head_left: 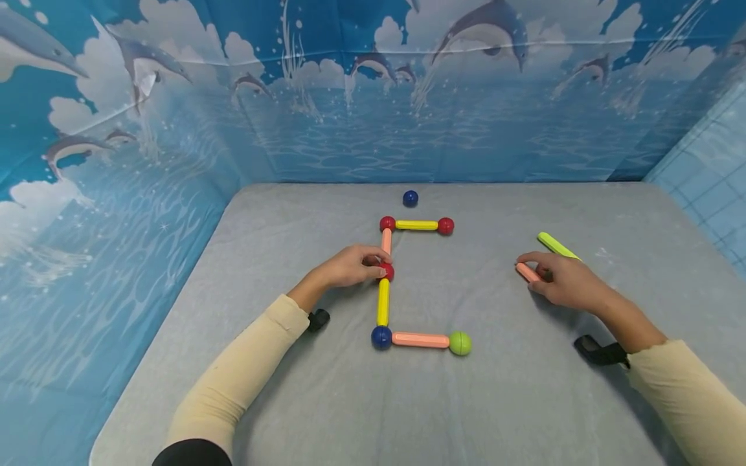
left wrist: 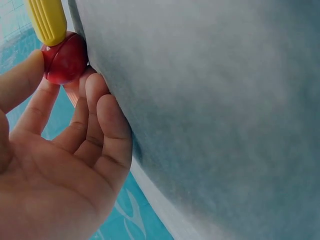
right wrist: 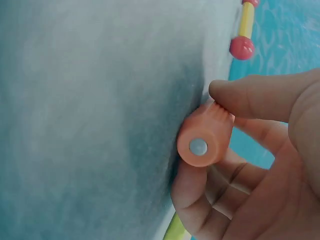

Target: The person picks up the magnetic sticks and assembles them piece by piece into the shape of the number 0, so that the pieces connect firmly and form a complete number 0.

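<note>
My left hand (head_left: 353, 266) pinches a red ball (left wrist: 67, 59) between thumb and fingers, at the middle of a shape made of rods and balls. From that ball a yellow rod (head_left: 383, 303) runs down to a blue ball (head_left: 381, 338), then an orange rod (head_left: 421, 340) leads right to a green ball (head_left: 460, 343). Above it, another orange rod (head_left: 387, 240) meets a red ball (head_left: 387, 224), joined by a yellow rod (head_left: 416, 225) to a further red ball (head_left: 445, 226). At the right, my right hand (head_left: 568, 283) grips a loose orange rod (right wrist: 205, 135), its silvery end showing.
A yellow-green rod (head_left: 557, 245) lies just beyond the right hand. One separate blue ball (head_left: 410, 199) sits near the back edge of the grey cloth-covered table (head_left: 495, 414). Blue dolphin-print sheets (head_left: 361, 129) hang behind and at the left.
</note>
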`<state>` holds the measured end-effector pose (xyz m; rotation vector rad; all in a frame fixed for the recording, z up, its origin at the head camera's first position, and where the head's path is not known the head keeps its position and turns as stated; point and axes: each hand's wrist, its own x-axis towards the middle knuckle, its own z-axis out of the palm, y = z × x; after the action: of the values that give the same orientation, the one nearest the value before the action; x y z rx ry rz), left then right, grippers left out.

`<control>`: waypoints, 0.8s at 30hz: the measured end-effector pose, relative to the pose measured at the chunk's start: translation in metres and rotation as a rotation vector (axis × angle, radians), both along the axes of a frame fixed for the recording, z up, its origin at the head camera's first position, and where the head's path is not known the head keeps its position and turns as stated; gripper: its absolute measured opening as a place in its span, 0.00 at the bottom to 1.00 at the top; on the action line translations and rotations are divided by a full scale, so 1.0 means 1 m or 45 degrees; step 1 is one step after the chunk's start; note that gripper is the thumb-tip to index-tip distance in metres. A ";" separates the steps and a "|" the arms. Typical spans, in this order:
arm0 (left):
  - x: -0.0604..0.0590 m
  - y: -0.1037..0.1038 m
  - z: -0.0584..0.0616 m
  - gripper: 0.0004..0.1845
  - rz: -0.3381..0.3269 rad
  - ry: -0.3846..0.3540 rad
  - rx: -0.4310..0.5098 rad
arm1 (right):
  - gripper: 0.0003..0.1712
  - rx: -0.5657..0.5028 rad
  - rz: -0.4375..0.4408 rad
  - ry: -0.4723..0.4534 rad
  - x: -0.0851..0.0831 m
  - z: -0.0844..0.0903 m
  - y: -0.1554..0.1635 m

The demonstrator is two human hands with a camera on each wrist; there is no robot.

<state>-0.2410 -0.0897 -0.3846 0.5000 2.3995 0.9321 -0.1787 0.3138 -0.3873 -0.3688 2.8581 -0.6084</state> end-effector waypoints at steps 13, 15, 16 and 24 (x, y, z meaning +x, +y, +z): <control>0.002 -0.001 0.003 0.17 -0.020 -0.033 -0.014 | 0.32 -0.392 -0.216 -0.267 0.014 0.014 -0.028; 0.002 -0.001 0.004 0.17 -0.030 -0.027 -0.012 | 0.33 -0.447 -0.222 -0.320 0.014 0.015 -0.037; 0.002 -0.001 0.004 0.17 -0.035 -0.026 -0.011 | 0.33 -0.471 -0.225 -0.341 0.015 0.015 -0.042; 0.003 -0.002 0.004 0.17 -0.032 -0.028 -0.014 | 0.32 -0.671 -0.142 -0.374 0.020 0.019 -0.084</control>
<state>-0.2381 -0.0917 -0.3806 0.5126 2.3722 0.9084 -0.1584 0.2299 -0.3680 -0.1732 2.4174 -1.3210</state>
